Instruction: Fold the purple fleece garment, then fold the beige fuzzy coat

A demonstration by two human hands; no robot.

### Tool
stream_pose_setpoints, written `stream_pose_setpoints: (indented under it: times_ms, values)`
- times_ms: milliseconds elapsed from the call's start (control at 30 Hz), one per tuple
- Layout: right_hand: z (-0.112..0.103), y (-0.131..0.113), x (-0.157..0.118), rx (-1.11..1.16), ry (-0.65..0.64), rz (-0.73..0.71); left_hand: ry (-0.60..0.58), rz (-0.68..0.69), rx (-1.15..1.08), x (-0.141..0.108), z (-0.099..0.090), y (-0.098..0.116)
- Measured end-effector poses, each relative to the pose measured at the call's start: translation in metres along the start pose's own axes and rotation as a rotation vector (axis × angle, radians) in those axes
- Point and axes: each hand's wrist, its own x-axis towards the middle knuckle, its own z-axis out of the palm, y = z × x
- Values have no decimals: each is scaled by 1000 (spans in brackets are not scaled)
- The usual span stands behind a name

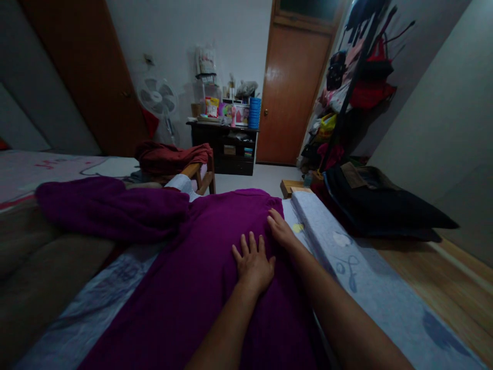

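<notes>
A plain whitish wall stands dimly lit. A closed brown wooden door stands right of a low black cabinet, a white round-headed fan left of the cabinet. Smooth pale floor fronts the door.

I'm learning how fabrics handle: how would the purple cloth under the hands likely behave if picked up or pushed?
The purple cloth would probably flop when lifted, since it lies in soft folds at the picture's left. It seems unlikely to roll, being spread nearly flat beneath the left hand and right hand.
</notes>
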Motion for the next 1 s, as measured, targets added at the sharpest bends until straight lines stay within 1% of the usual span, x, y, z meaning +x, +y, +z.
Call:
stream_pose_setpoints:
  times_ms: [100, 167, 367, 533, 633, 800, 1000]
  values:
    - [19, 4, -16, -122, -2, 52, -7, 6, 10, -1, -1, -1]
    - [25, 6, -21, -162, -10, 78, -7, 14, 15, -1, -1, -1]
    - [20, 3, -20, -170, -42, 99, 20, 26, 1, 0, 5, -4]
    - [18, 1, -16, -180, -75, 115, 18, 22, 6, 1, 5, -2]
    - [16, 2, -10, -194, -89, 127, 18, 19, 15, 0, 4, -2]
    - [14, 6, 5, -204, -74, 147, 34, 21, 16, 1, 7, -2]
    - [17, 12, 18, -171, -33, 268, 42, 14, 25, 4, 12, -3]
